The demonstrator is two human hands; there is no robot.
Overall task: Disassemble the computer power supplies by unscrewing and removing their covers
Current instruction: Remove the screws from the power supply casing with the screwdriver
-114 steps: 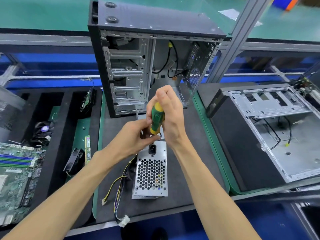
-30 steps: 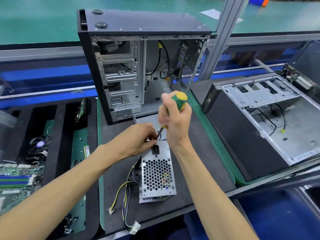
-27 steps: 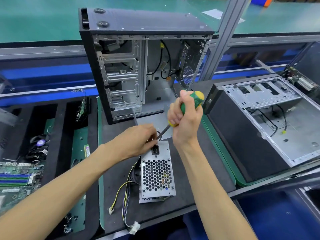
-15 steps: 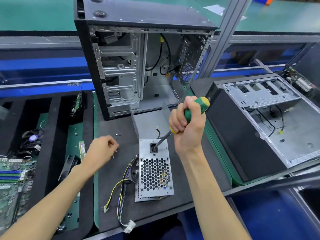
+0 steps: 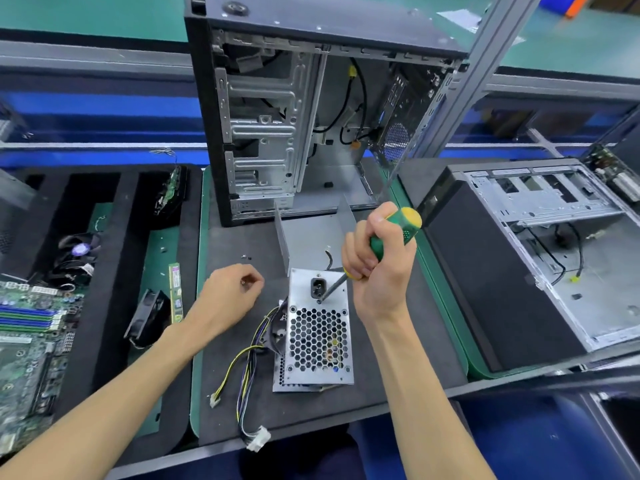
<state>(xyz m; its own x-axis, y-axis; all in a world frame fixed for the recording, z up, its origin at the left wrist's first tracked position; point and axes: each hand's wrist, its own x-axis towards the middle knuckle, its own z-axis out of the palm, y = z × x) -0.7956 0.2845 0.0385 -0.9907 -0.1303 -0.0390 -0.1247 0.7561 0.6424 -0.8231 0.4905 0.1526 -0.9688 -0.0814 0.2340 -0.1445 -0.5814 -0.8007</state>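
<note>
Below right hand (image 5: 377, 268) — fist grips screwdriver (image 5: 394, 233), tip seated on screw beside power supply (image 5: 317, 334) inlet. Left hand (image 5: 230, 294), just beside, pinches small screw (image 5: 243, 282) — probably setting it aside.

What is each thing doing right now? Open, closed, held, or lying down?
Screwdriver: held by right hand, tip on power supply.
Power supply: lying flat, cover on.
Left hand: pinching something small.
Tower case: upright, side open.
Second case: lying flat, open.

Power supply (image 5: 317, 327) bare perforated metal, dull sheen; screwdriver (image 5: 393, 237) handle glossy plastic; mat (image 5: 235, 244) matt.
</note>
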